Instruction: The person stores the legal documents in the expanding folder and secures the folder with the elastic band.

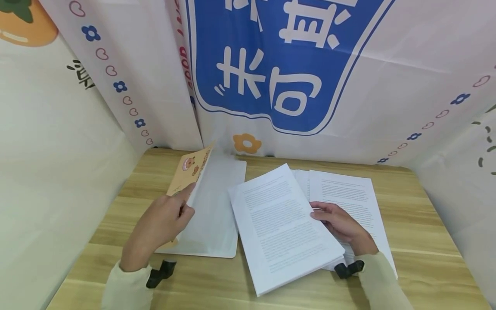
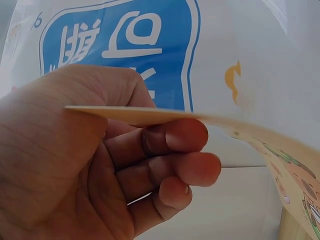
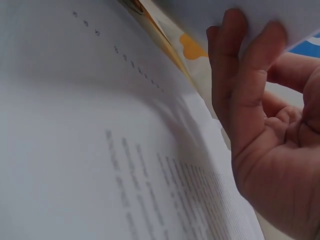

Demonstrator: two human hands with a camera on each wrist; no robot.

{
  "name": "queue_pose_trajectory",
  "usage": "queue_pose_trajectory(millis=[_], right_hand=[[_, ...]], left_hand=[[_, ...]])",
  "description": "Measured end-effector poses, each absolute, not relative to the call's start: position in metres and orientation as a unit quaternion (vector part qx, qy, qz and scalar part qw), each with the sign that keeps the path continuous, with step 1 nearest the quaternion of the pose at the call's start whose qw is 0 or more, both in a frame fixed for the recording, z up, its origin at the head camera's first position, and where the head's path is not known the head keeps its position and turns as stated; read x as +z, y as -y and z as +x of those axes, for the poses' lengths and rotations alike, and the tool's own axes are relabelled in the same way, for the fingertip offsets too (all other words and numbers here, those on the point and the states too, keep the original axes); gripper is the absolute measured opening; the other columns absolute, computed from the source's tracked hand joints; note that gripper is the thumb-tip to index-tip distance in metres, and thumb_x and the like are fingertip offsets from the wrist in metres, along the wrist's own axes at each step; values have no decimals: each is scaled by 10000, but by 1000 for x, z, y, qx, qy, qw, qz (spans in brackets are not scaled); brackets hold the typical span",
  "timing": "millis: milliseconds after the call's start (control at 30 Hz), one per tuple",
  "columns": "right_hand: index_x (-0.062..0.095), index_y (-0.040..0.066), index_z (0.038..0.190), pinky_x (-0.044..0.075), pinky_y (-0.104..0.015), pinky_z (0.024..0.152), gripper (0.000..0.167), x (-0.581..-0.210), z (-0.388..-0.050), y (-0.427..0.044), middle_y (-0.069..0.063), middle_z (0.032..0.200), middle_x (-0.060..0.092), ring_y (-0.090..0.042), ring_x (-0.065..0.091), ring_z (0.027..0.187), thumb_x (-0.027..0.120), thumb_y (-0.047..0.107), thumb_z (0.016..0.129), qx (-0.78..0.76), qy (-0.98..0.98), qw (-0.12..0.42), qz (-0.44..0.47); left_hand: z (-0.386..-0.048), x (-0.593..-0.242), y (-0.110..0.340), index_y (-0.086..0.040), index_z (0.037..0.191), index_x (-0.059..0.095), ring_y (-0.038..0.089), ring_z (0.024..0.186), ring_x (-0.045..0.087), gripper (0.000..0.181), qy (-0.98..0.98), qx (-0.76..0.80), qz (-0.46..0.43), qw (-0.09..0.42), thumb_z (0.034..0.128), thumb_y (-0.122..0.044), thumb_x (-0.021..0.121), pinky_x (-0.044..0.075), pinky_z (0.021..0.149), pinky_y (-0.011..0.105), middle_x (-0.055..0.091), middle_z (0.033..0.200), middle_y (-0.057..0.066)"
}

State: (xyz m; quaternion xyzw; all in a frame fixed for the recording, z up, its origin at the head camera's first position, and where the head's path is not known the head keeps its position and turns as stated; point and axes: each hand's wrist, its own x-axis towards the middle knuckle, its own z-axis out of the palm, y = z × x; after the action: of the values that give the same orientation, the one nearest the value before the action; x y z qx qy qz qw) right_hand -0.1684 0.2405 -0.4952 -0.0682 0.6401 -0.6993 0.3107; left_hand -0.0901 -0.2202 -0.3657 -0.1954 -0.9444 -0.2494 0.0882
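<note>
My left hand [image 1: 160, 221] pinches the lifted orange cover of a folder [image 1: 190, 170] with a cartoon bear print. In the left wrist view the cover's edge [image 2: 135, 116] passes between thumb and fingers. The folder's pale inner side [image 1: 213, 221] lies open on the table. Right of it, my right hand [image 1: 342, 221] grips a tilted stack of printed paper [image 1: 280, 228] by its right edge, thumb on top. In the right wrist view, fingers [image 3: 250, 85] press against the underside of the stack [image 3: 295, 15]. The stack's left part overlaps or borders the folder; whether they touch I cannot tell.
More printed sheets [image 1: 350, 189] lie on the wood-grain table [image 1: 418, 241], partly under the right hand and the held stack. A patterned white cloth [image 1: 387, 86] with a blue sign hangs behind, and pale cloth walls stand at both sides.
</note>
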Motion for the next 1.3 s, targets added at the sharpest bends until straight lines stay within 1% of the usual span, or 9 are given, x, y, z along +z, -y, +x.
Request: queue_pose_trajectory(millis=[167,467,633,767,1100,1300], right_hand=[[401,-112,1496,588,-371,801,540,-496,-173,-234,-123,1173,705,-230,706,983,575,104,1032,-697,-643,310,-63],[385,-126,1498,580,-362,815,562,-494,-182,-223,-131,1178,690,-215,692,990,583,103,1024,-694,-656,294,-48],[406,-96,1504,572,-343,813,571,-488,-186,-214,-149,1219,673,-209,680,1002,604,137,1021,-678,-683,269,-28],[413,-73,1512,565,-336,816,567,-487,-189,-207,-163,1248,660,-211,671,1015,605,131,1019,-673,-694,258,-12],[405,-12,1542,551,-329,825,584,-490,-197,-188,-164,1294,640,-211,654,1033,609,135,1015,-691,-674,259,31],[414,21,1550,555,-324,828,585,-494,-202,-187,-152,1312,641,-207,657,1055,615,151,1017,-700,-661,263,53]], left_hand=[[-90,-367,221,100,1437,525,-42,441,195,553,945,-247,-195,88,892,8,528,219,420,196,279,540,-160],[-90,-362,220,87,1455,511,-15,436,231,565,949,-246,-183,70,897,1,527,239,420,215,310,545,-144],[-90,-362,220,85,1454,513,-8,443,236,566,950,-245,-182,66,895,1,526,243,425,217,315,551,-139],[-91,-363,220,86,1453,513,-11,442,243,565,951,-244,-179,61,895,-6,525,248,423,215,320,550,-139],[-93,-364,221,84,1462,503,-13,431,256,568,952,-239,-183,52,904,-13,533,252,415,207,327,540,-138],[-93,-365,222,87,1454,512,-14,436,264,559,954,-230,-186,54,906,-20,539,262,417,212,339,540,-139]])
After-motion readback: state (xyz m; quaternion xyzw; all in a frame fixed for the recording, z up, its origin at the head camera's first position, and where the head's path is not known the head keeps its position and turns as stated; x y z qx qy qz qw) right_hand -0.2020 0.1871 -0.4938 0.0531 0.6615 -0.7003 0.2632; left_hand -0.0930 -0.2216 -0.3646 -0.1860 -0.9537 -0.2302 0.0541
